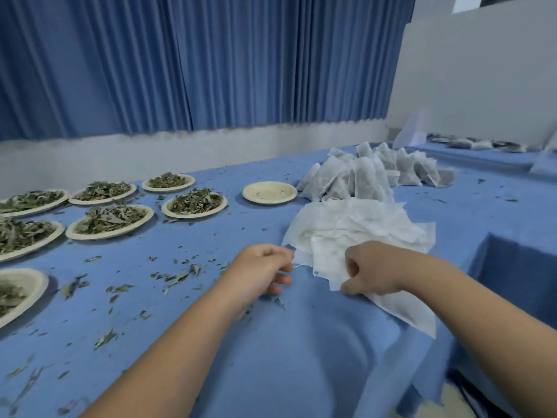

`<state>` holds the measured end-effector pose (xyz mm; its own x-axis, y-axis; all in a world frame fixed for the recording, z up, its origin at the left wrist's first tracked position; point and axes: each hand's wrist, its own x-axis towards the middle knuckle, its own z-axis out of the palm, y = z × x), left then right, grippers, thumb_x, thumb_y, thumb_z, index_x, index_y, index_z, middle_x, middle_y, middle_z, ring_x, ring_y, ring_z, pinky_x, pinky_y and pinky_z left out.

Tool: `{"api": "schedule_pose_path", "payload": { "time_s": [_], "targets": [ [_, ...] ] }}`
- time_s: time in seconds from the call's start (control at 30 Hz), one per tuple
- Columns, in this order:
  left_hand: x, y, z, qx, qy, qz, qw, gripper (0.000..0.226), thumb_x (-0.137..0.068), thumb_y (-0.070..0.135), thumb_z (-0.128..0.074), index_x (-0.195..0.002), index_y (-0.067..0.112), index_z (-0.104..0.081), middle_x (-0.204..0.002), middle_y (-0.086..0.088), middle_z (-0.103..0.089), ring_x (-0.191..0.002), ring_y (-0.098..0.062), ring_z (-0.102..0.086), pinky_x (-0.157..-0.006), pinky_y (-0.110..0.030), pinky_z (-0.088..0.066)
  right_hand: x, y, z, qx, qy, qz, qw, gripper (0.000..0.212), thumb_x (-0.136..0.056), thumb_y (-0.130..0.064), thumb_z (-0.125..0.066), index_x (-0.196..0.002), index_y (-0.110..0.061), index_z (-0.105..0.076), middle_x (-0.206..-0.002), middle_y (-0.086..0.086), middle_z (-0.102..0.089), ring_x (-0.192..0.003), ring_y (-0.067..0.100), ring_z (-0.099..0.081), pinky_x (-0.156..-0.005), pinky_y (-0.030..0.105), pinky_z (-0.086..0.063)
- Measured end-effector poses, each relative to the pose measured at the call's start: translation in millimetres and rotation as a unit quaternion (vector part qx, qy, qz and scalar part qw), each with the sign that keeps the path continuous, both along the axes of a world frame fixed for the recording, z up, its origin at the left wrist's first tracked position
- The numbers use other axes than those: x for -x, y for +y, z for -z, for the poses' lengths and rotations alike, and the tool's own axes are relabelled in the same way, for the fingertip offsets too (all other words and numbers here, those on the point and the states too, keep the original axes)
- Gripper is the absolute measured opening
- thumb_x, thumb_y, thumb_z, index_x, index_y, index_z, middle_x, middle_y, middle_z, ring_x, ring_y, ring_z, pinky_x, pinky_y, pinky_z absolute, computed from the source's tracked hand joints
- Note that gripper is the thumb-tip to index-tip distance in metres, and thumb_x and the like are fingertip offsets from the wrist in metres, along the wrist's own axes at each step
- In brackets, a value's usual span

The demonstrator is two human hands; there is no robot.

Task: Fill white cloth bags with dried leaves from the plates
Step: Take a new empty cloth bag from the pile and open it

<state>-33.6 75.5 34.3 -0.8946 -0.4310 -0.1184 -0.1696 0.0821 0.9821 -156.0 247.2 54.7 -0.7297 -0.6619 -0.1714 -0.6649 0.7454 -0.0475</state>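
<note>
A loose pile of empty white cloth bags [358,227] lies on the blue table, right of centre. My right hand [373,270] rests on the pile's near edge, its fingers curled round one bag. My left hand [265,270] is just left of the pile and pinches a thin white drawstring at the bag's corner. Several cream plates heaped with dried green leaves [110,220] stand at the left. One bare plate [269,193] sits behind the pile.
A heap of filled bags [370,176] stands at the back right, with more on a further table [470,144]. Leaf crumbs [177,277] litter the blue cloth. A blue curtain hangs behind. The table's edge drops off at the right [494,267].
</note>
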Motion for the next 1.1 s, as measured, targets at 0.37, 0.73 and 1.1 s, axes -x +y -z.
{"api": "schedule_pose_path", "payload": {
  "time_s": [0.37, 0.73, 1.1],
  "targets": [
    [-55.6, -29.7, -11.0, -0.029, 0.001, -0.044, 0.999, 0.013, -0.098, 0.013, -0.054, -0.102, 0.008, -0.065, -0.089, -0.008, -0.065, -0.070, -0.018, -0.065, -0.064, -0.027, -0.052, -4.9, -15.6, -21.4, 0.103, -0.058, -0.072, 0.990, 0.021, -0.083, -0.019, -0.067, -0.064, -0.022, -0.057, -0.065, -0.008, -0.061, -0.053, 0.001, -0.052, -0.054, 0.014, -0.040],
    [-114.9, -71.0, -11.9, -0.257, 0.011, -0.057, 0.965, 0.052, -0.095, 0.047, -0.051, -0.112, 0.000, -0.060, -0.094, -0.020, -0.070, -0.086, -0.038, -0.072, -0.067, -0.043, -0.061, -92.5, -96.5, -20.6, 0.371, -0.156, -0.219, 0.889, 0.012, -0.085, -0.023, -0.068, -0.075, -0.021, -0.062, -0.077, -0.010, -0.064, -0.074, 0.002, -0.059, -0.072, 0.021, -0.046],
    [-253.0, -154.7, -13.1, -0.098, -0.020, -0.230, 0.968, 0.030, -0.092, 0.012, -0.059, -0.115, -0.008, -0.063, -0.118, -0.031, -0.063, -0.109, -0.044, -0.062, -0.095, -0.054, -0.047, -219.5, -211.4, -2.5, 0.358, -0.293, -0.354, 0.813, 0.007, -0.087, -0.029, -0.065, -0.082, -0.028, -0.068, -0.086, -0.014, -0.068, -0.079, -0.001, -0.062, -0.071, 0.016, -0.050]
  ]
}}
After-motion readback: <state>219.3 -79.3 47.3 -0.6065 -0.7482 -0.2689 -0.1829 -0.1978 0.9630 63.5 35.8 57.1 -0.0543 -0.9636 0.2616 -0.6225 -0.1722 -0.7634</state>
